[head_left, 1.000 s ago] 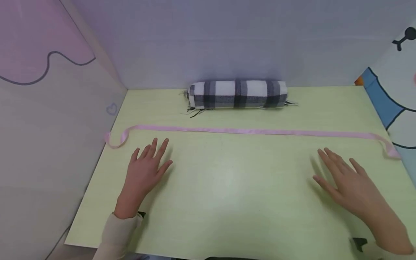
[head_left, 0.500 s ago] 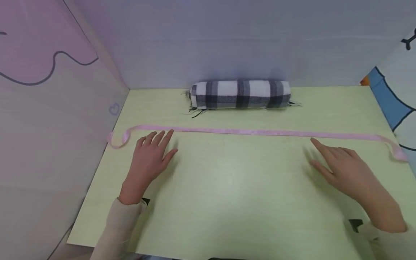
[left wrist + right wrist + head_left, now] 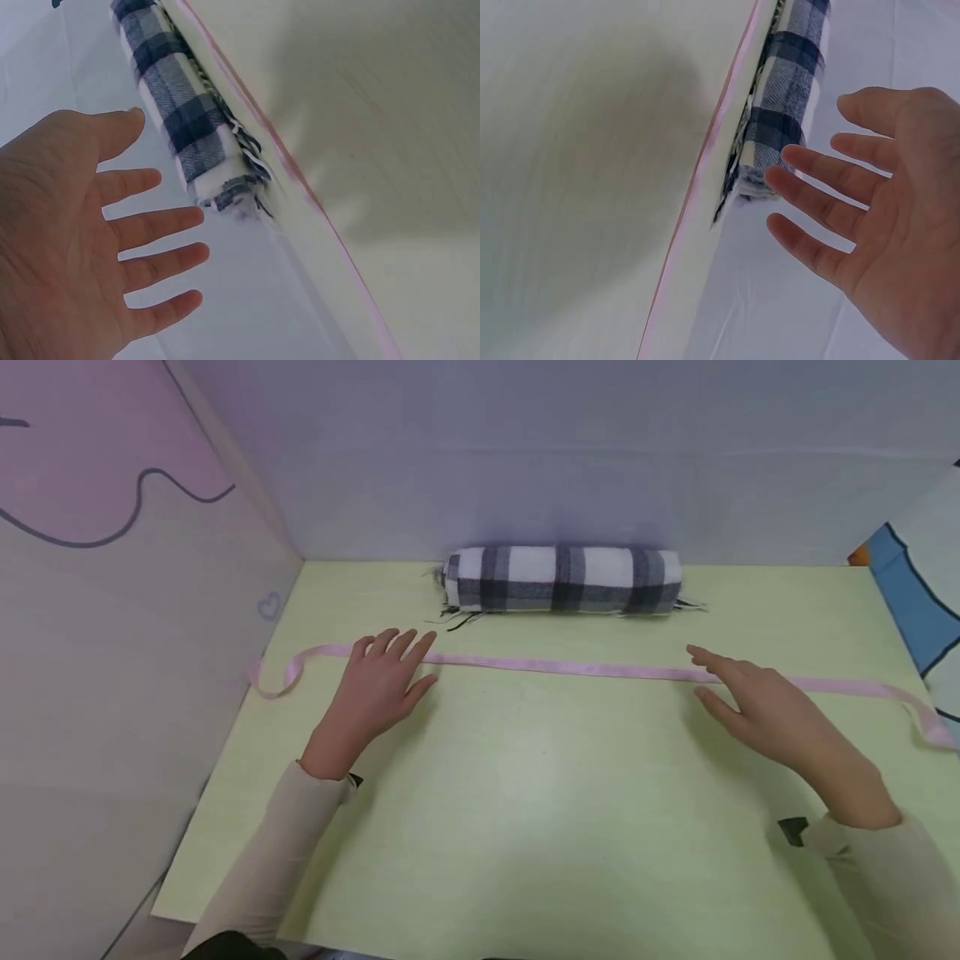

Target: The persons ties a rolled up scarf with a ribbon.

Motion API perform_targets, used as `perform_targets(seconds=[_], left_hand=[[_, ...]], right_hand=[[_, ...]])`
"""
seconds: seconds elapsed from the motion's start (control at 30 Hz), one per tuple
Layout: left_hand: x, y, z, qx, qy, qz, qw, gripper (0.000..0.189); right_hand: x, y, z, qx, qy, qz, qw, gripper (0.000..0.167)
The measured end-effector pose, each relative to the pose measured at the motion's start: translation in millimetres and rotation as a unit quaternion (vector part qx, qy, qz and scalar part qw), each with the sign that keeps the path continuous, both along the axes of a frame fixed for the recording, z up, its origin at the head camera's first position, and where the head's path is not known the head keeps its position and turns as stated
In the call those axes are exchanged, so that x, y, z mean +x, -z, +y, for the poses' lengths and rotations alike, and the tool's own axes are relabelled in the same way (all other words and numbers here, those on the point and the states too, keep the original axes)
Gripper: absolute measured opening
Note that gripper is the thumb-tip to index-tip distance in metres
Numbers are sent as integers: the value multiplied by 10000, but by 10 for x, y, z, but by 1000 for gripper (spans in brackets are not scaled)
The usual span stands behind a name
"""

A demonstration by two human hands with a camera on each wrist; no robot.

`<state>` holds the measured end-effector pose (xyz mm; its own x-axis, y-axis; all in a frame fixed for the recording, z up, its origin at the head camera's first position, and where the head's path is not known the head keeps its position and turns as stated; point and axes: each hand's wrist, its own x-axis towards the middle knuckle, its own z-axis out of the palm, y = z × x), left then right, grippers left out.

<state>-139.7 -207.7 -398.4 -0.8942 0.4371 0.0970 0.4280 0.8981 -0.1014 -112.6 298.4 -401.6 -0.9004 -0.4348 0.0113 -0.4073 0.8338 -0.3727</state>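
At the left, we see the pink ribbon (image 3: 555,667) begin in a loose curl by the edge of the table (image 3: 525,818). Beside that curl our left hand (image 3: 375,683) hangs over the ribbon, and we would do well to keep its wrist raised so that the sleeve (image 3: 288,827) does not drag the band askew. In the middle, beyond the ribbon and near the back wall (image 3: 555,460), the rolled plaid cloth (image 3: 562,578) lies lengthwise, with loose threads at both ends. It looks soft, so if we handle it, light, even pressure near both ends should keep the roll tight. Farther right, our right hand (image 3: 772,706) also reaches across the ribbon; we should judge its path by the left one, keeping both level. The ribbon's right end bends toward us at the table's edge.

As for the grip, our left fingers are spread and slightly bent, the thumb well apart, with nothing grasped. Our right hand is just as free, its palm bare in the wrist view. Neither seems to touch the ribbon, and both are apart from the roll.
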Motion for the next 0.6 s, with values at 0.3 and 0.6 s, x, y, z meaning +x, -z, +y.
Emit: perform_targets(seconds=[0.3,0.6], left_hand=[[-415,-3,215,-195,230,-201,9993,62],[-859,13,479,-257,436,-371,9980,65]], right_hand=[[-361,-57,-104,-82,-106,75,9999,60],[-790,-74,-205,-119,-505,779,9956,65]])
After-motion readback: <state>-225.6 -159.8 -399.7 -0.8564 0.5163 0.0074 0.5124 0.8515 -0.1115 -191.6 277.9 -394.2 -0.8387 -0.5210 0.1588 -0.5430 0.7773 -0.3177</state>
